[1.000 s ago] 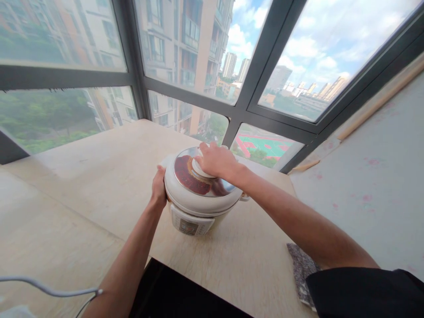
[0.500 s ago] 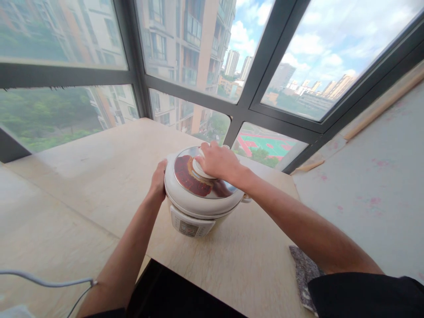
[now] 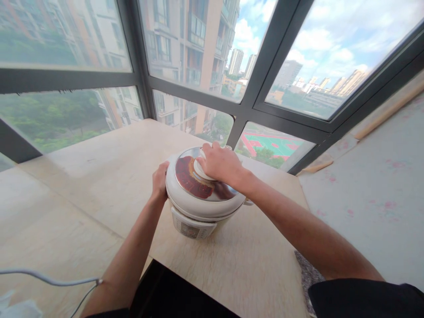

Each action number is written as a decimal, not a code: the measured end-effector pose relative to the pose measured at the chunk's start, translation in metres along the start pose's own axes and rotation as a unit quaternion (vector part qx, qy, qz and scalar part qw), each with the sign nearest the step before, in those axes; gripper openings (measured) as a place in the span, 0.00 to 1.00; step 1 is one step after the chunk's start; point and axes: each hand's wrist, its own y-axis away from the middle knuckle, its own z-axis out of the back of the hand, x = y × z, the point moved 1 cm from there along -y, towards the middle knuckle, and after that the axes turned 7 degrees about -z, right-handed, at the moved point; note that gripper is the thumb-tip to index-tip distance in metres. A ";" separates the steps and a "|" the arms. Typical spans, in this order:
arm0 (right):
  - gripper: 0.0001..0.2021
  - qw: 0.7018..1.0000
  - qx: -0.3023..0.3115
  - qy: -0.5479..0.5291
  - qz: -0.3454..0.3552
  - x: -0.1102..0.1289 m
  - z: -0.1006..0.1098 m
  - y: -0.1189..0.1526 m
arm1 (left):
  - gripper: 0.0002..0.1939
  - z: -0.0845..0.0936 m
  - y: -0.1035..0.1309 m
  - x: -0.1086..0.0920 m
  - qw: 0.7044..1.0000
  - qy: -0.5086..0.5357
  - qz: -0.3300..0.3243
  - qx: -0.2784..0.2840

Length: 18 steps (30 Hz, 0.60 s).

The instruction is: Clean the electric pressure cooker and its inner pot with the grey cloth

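A white electric pressure cooker (image 3: 198, 212) stands on the pale windowsill, its control panel (image 3: 192, 226) facing me. Its round lid (image 3: 179, 190) is on top, silvery in the centre with a dark red-brown patch. My right hand (image 3: 220, 163) is closed around the white lid handle (image 3: 200, 170), which the fingers partly hide. On the cooker's left side, my left hand (image 3: 160, 181) grips the side handle, mostly hidden behind the fingers. Another side handle (image 3: 248, 202) shows at the right, beneath my right forearm.
Grey window frames (image 3: 243, 110) rise close behind the cooker. A floral-papered wall (image 3: 364, 198) bounds the right. A grey cable (image 3: 49, 278) runs in from the lower left near my forearm. Dark grey fabric (image 3: 308, 274) lies at the lower right under my sleeve.
The whole view has shifted slightly, so the scene sits a little to the right. Both hands keep their places on the cooker, and the lid looks unchanged.
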 end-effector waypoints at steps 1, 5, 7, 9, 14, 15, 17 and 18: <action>0.22 1.000 0.004 -0.001 -0.001 0.000 0.000 0.000 | 0.17 0.000 0.001 -0.001 1.000 -0.012 -0.006 -0.004; 0.23 1.000 0.021 -0.005 -0.010 0.000 0.002 0.000 | 0.17 0.000 0.002 -0.003 0.999 -0.044 -0.015 -0.026; 0.22 1.000 0.022 -0.009 -0.014 0.000 0.003 0.001 | 0.17 0.001 0.002 -0.004 0.998 -0.049 -0.015 -0.031; 0.22 1.000 0.019 -0.012 -0.020 0.001 0.003 0.002 | 0.17 0.002 0.002 -0.004 0.998 -0.052 -0.019 -0.025; 0.21 0.998 -0.004 -0.004 -0.055 0.005 -0.001 0.005 | 0.18 0.002 0.003 -0.004 0.999 -0.048 -0.019 -0.012; 0.21 0.998 -0.010 -0.001 -0.063 0.006 -0.002 0.005 | 0.17 0.002 0.003 -0.004 0.999 -0.045 -0.016 -0.013; 0.21 0.998 -0.014 0.009 -0.066 0.007 -0.002 0.005 | 0.16 0.002 0.003 -0.005 0.999 -0.035 -0.002 -0.016; 0.21 0.998 -0.011 0.015 -0.058 0.006 -0.002 0.005 | 0.16 0.002 0.004 -0.006 0.999 -0.026 0.007 -0.019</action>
